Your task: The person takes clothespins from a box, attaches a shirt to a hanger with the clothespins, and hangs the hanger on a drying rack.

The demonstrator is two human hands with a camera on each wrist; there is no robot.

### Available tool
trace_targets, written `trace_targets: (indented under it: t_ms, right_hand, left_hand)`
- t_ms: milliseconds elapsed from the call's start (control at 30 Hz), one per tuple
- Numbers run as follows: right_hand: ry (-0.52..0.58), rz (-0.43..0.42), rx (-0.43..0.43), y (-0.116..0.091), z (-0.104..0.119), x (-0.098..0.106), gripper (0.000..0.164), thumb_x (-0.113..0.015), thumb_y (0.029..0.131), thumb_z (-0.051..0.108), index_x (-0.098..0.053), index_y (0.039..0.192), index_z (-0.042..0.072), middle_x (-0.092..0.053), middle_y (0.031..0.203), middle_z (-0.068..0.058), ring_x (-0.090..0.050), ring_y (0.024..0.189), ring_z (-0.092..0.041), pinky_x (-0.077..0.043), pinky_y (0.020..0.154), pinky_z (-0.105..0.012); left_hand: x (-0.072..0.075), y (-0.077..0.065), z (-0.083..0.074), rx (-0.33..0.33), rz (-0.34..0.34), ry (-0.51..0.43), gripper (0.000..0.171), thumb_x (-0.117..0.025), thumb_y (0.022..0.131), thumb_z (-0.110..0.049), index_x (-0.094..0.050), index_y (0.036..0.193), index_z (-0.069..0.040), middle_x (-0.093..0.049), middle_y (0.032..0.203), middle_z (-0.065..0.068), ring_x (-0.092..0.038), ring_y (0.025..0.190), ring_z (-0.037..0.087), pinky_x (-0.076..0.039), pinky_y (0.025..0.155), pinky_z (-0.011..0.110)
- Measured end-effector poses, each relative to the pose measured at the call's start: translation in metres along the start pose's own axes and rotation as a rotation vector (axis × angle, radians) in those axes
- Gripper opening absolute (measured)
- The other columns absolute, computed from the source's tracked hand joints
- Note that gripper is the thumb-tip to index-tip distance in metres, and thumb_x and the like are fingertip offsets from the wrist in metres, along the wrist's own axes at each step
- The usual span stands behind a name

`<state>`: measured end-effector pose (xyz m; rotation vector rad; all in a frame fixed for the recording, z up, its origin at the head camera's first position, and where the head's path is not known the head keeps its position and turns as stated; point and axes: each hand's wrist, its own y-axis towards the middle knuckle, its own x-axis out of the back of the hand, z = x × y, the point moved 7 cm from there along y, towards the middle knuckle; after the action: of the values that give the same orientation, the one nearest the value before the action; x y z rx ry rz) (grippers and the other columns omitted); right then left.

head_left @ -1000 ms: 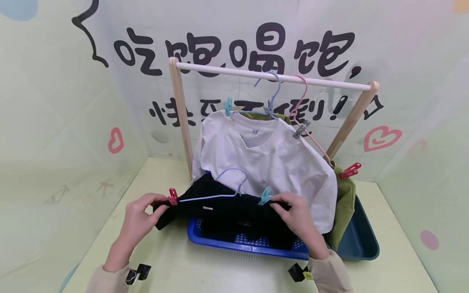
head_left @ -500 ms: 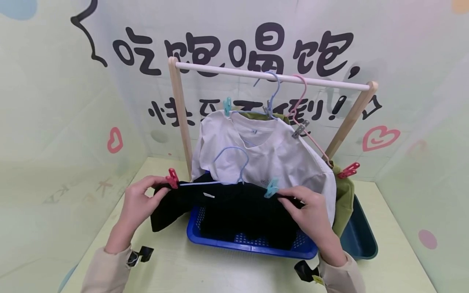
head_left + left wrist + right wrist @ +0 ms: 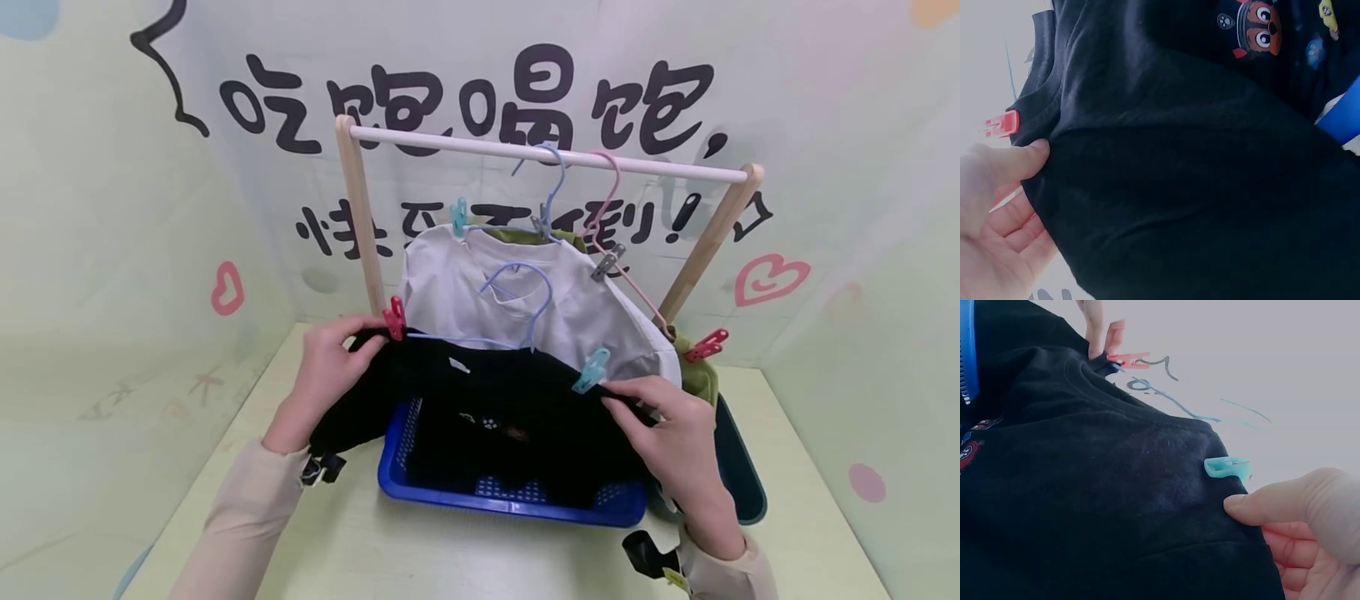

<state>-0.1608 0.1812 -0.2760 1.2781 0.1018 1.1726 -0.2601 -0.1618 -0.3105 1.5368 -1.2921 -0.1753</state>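
Note:
A black shirt [image 3: 480, 383] with a small printed design hangs from a blue hanger [image 3: 551, 292], stretched between both hands. Beside a red clothespin [image 3: 395, 318], my left hand [image 3: 333, 362] pinches the shirt's left shoulder. The right hand [image 3: 671, 429] pinches the other shoulder, just outside a teal clothespin [image 3: 593, 371]. In the left wrist view the thumb [image 3: 1025, 159] presses on the black cloth; the right wrist view has the thumb [image 3: 1266, 503] on the cloth near the teal clip. The lower part of the shirt hangs over a blue basket [image 3: 510, 506].
Behind stands a rack with a white rod [image 3: 450, 143] and wooden posts. A white shirt [image 3: 592, 308] and an olive garment [image 3: 697, 379] hang there on blue and pink hangers. A dark teal bin [image 3: 742, 467] stands at the right, partly hidden.
Both hands have lifted the black shirt and its hanger upward and to the right, toward the rack. The hanger's hook has risen in front of the white shirt, and the shirt's print has come into view.

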Motion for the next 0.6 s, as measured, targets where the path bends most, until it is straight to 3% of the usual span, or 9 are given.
trace_targets:
  t_ms: [167, 433, 600]
  right_hand:
    - [0.001, -0.024, -0.005, 0.004, 0.001, 0.004, 0.027, -0.079, 0.063, -0.010, -0.074, 0.085, 0.006, -0.070, 0.079, -0.002, -0.054, 0.062, -0.010, -0.043, 0.060, -0.014]
    - [-0.027, -0.043, -0.013, 0.017, 0.006, 0.009, 0.025, -0.078, 0.066, -0.011, -0.073, 0.087, 0.002, -0.070, 0.081, -0.006, -0.055, 0.064, -0.013, -0.043, 0.061, -0.012]
    - [-0.060, -0.088, -0.023, 0.024, 0.009, 0.013, 0.025, -0.077, 0.068, -0.010, -0.073, 0.090, 0.000, -0.071, 0.087, -0.010, -0.056, 0.067, -0.018, -0.043, 0.066, -0.009]
  left_hand:
    - [-0.009, 0.020, -0.002, -0.057, -0.010, 0.037, 0.017, -0.073, 0.071, 0.010, -0.071, 0.086, 0.004, -0.070, 0.085, 0.017, -0.066, 0.080, 0.032, -0.051, 0.072, 0.045]
    - [-0.015, 0.046, -0.013, -0.118, -0.062, 0.143, 0.011, -0.070, 0.074, 0.008, -0.070, 0.084, 0.006, -0.063, 0.080, 0.017, -0.059, 0.078, 0.033, -0.049, 0.069, 0.043]
    - [-0.021, 0.064, -0.017, -0.129, -0.045, 0.221, 0.009, -0.068, 0.076, 0.006, -0.069, 0.085, 0.004, -0.062, 0.081, 0.017, -0.058, 0.079, 0.034, -0.050, 0.068, 0.043]
